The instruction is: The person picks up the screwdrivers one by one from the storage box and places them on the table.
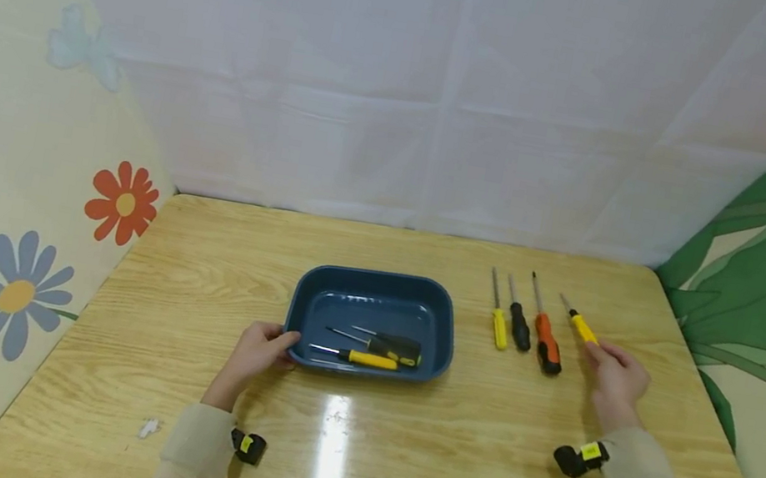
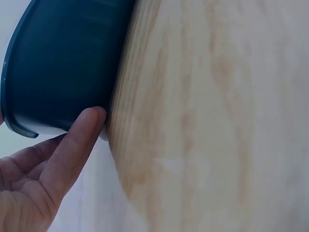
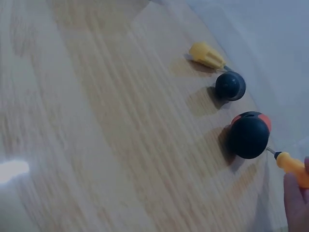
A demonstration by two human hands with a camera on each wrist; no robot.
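My left hand (image 1: 258, 352) grips the near left corner of a dark blue tray (image 1: 380, 279), thumb over the rim; in the left wrist view its fingers (image 2: 79, 140) lie against the outer wall. Inside the tray lie a screwdriver with a yellow handle (image 1: 370, 360) and two with dark handles, tips to the left. On the right, my right hand (image 1: 616, 381) holds the handle of a yellow-and-black screwdriver (image 1: 583, 327), its shaft pointing away and left. The right wrist view shows this yellow screwdriver (image 3: 291, 168) between the fingers, partly cut off by the frame's edge.
Left of the right hand, three screwdrivers lie side by side on the wooden table (image 1: 468, 456): yellow (image 1: 500, 329), black (image 1: 519, 327) and orange-and-black (image 1: 547, 344). A small white mark (image 1: 149, 427) shows near the left sleeve. A white cloth (image 1: 390, 105) hangs behind the table.
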